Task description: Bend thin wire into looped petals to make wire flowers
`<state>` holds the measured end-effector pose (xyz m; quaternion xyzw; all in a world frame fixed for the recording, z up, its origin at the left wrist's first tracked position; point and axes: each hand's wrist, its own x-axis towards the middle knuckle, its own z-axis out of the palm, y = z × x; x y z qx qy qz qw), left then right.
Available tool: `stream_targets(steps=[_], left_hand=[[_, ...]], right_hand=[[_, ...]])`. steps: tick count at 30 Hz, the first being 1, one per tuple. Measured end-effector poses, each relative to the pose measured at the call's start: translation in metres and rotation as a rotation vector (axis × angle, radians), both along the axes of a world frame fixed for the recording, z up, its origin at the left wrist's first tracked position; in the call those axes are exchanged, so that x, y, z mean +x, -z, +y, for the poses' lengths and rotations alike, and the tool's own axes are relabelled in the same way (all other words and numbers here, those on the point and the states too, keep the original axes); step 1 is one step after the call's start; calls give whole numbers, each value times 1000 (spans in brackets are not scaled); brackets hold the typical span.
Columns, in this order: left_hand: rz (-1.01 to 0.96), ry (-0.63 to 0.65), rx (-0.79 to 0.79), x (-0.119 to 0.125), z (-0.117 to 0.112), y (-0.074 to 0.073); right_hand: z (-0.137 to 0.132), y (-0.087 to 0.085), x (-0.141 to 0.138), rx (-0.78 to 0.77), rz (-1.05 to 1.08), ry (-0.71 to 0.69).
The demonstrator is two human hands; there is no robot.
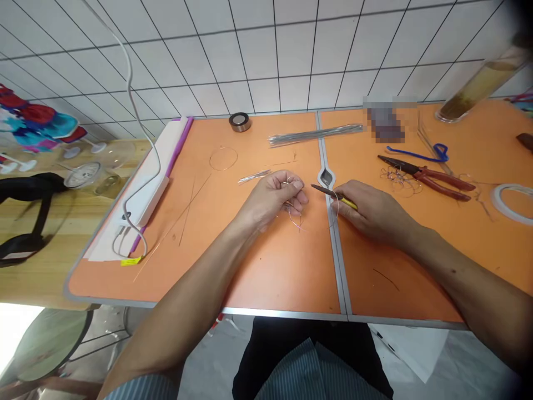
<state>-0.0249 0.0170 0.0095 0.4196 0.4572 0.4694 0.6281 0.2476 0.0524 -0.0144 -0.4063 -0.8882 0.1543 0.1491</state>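
My left hand [272,197] rests on the orange table [258,261] with its fingers pinched round a small tangle of thin wire [295,216], whose loose ends trail below the fingers. My right hand [370,211] lies just right of the table's centre seam and grips small pliers with yellow handles [333,194]. Their dark tip points left toward my left hand's fingertips and stops a little short of them.
A bundle of straight wires [314,134], a tape roll [240,121] and a wire ring [224,158] lie farther back. Red-handled pliers [428,178], blue wire [420,154], a wire tangle [397,180] and white tape [514,203] sit at right. A white box with cable [150,189] is at left.
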Motion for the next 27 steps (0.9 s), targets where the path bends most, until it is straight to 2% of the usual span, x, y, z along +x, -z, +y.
stream_targets(steps=[7,11,14,17,20,23,27], left_hand=[[79,45,72,0,-1,2],[117,66,103,-1,-1,2],[128,64,155,-2,-1,2],[120,84,239,-4,0,3],[128,129,298,-6,1,3],[145,163,314,-8,1,4],[172,200,339,-9,1,4]], right_hand=[[-4,-6,-3,82,-93,-6],[-5,-8,-4,15,-72,3],[-5,-14,-3,-195,57,9],[-3,-22,0,-562,239,3],[-1,-28,4,-883,357,-85],[3,-28,8,-1009,368,-151],[7,-24,13,-1077,330,-176]])
